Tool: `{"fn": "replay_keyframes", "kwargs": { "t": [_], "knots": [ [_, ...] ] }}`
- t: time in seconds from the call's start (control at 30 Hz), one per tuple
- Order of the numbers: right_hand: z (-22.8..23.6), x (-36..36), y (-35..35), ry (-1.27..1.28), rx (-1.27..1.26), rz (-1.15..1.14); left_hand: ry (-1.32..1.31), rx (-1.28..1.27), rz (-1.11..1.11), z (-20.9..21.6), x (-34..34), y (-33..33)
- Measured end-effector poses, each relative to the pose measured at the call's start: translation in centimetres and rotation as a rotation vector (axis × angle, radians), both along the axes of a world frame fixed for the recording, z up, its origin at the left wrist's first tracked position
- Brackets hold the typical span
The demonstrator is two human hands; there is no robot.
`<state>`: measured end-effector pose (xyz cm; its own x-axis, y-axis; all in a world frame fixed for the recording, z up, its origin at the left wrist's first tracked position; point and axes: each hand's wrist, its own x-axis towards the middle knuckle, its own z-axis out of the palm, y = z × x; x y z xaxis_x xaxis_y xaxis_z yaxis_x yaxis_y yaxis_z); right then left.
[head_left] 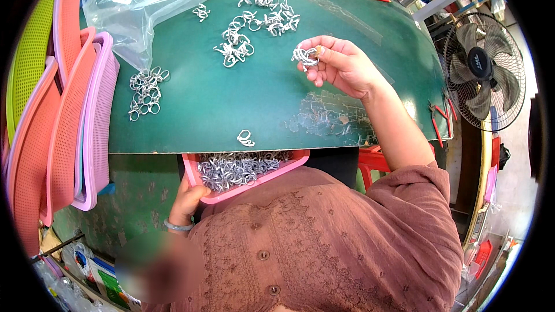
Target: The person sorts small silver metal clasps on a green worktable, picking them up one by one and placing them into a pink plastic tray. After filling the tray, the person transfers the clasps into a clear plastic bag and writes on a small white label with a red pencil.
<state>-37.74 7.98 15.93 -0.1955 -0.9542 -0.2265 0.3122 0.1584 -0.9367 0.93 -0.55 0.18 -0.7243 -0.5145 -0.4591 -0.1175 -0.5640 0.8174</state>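
Note:
My right hand (pixel 340 68) is raised over the green table (pixel 191 104), its fingers and thumb pinching a small cluster of silver metal rings (pixel 304 56). Down at the table's near edge, my left hand (pixel 188 199) grips the left corner of a pink plastic basket (pixel 257 185), thumb over the rim. Many loose silver rings (pixel 237 171) fill this basket, which sits against my body, partly below the tabletop. A few rings (pixel 245 138) lie alone near the table edge. Further off are a heap of rings (pixel 236 43) and, to the left, another group (pixel 148 93).
Stacked pink, purple and green perforated baskets (pixel 95 121) stand at the left. A clear plastic bag (pixel 150 6) lies on the far left of the table. Red-handled pliers (pixel 437 121) rest at the right edge, near a black fan (pixel 483 63). A red stool (pixel 370 164) is underneath.

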Motion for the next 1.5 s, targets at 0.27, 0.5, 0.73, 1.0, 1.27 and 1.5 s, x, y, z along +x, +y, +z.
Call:
{"fn": "replay_keyframes", "kwargs": {
  "t": [0.27,0.5,0.73,1.0,1.27,1.5],
  "knots": [
    [-0.3,0.1,0.0,-0.03,0.011,-0.008,0.006,0.02,0.009,-0.3,0.2,0.0],
    [-0.5,0.3,0.0,-0.043,0.006,-0.034,0.044,0.012,0.008,-0.4,0.1,0.1],
    [-1.1,0.8,-0.2,0.286,0.091,-0.027,0.041,0.015,0.001,-0.4,0.1,0.0],
    [-2.2,1.8,-0.1,0.58,-0.019,0.056,0.002,0.016,0.009,0.0,0.2,0.2],
    [-0.9,3.0,0.0,0.991,-0.073,0.094,0.015,0.015,0.029,0.2,0.0,0.3],
    [-0.7,5.8,-1.3,1.122,-0.317,0.427,-0.014,0.015,0.017,0.0,0.2,0.2]
  ]
}}
